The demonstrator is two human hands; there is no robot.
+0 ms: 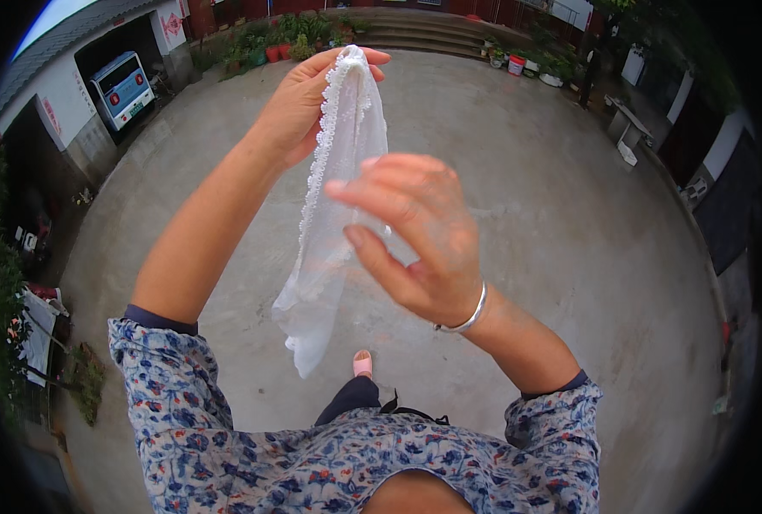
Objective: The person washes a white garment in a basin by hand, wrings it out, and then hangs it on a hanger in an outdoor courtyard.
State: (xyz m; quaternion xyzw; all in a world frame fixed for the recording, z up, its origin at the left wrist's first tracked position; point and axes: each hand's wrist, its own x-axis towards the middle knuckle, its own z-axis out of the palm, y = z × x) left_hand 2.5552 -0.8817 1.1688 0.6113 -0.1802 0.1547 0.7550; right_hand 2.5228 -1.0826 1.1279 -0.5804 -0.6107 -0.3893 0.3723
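A sheer white cloth with lace edging [329,257] hangs down from my left hand [310,96], which grips its gathered top, fingers behind and around it. The lace runs along the cloth's left edge, and its lower end tapers to a loose point above the ground. My right hand [419,225], a silver bangle at its wrist, is slightly blurred and overlaps the cloth's right side at mid-height. Its thumb and fingers are apart; whether the fingertips touch the cloth is unclear.
Grey concrete paving [548,257] spreads around me. Potted plants [291,42] line wide steps [419,35] at the far side. A bus [122,90] stands in an opening at upper left, a stone bench [626,120] at upper right. My pink sandal [362,366] shows below the cloth.
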